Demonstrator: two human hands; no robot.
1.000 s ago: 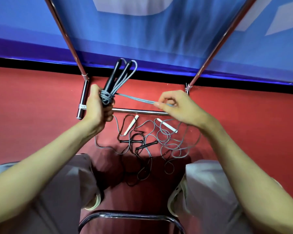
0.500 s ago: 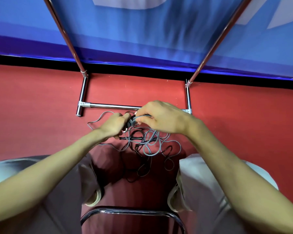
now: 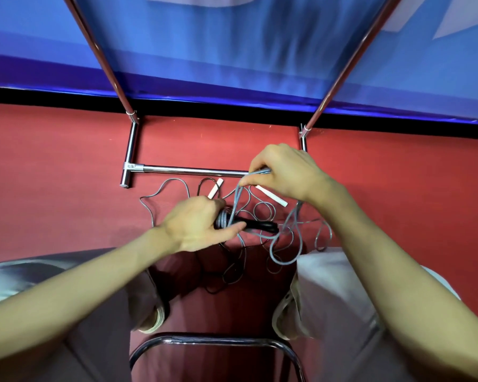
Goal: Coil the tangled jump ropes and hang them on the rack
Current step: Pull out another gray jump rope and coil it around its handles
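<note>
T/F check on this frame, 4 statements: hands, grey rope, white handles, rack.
1. The left hand grips the black handles with grey rope wound round them. True.
2. The right hand is empty. False: it pinches strands of the grey rope.
3. Two white handles lie on the red floor. True.
4. A coiled rope hangs on the rack. False: none hangs on its bars in view.

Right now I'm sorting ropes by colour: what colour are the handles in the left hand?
Black handles, in the left hand; seen in the head view.
</note>
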